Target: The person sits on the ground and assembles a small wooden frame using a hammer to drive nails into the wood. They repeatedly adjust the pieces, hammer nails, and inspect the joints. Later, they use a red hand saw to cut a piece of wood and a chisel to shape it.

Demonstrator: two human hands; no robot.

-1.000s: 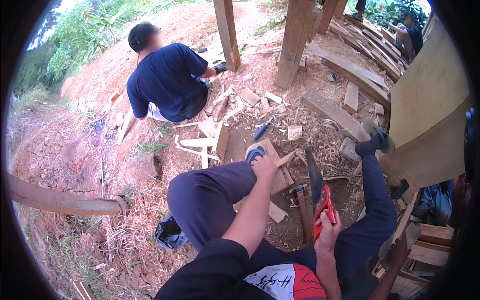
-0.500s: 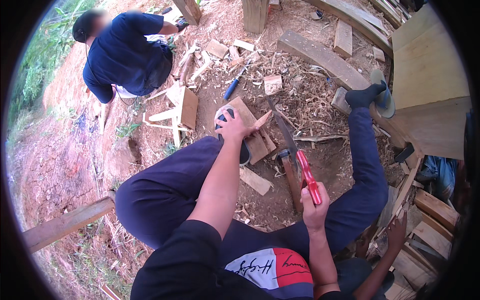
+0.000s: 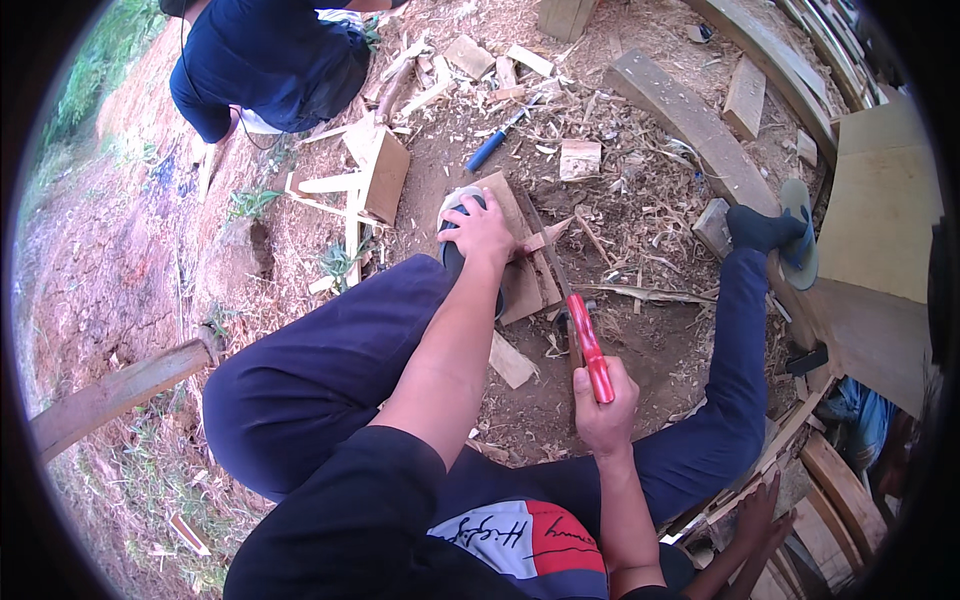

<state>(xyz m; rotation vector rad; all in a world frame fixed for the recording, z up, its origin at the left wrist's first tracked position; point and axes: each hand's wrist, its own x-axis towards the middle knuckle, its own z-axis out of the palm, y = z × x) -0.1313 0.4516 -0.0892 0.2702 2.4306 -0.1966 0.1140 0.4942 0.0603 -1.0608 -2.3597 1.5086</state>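
My right hand (image 3: 607,408) is closed around the red handle of a hand saw (image 3: 588,345). The narrow blade runs away from me, across a pointed piece of wood (image 3: 545,237) lying over a flat wooden block (image 3: 528,298). My left hand (image 3: 480,232) presses down at the block's left side, fingers spread over a dark shoe (image 3: 454,262) on my foot. Its thumb lies against the pointed wood and appears to hold it; the rest of that piece is hidden under the palm. Just beyond the block lies a blue-handled tool (image 3: 487,150), probably a chisel.
Wood chips and offcuts cover the dirt around a small block (image 3: 580,160). A long beam (image 3: 690,125) lies at far right, near my outstretched foot (image 3: 760,230). Another person (image 3: 270,65) sits at far left. Someone's hands (image 3: 757,515) show at lower right.
The saw has swung left and come down, so its blade now crosses the pointed wood. My left hand keeps its place on the shoe and wood. The whole view has shifted slightly.
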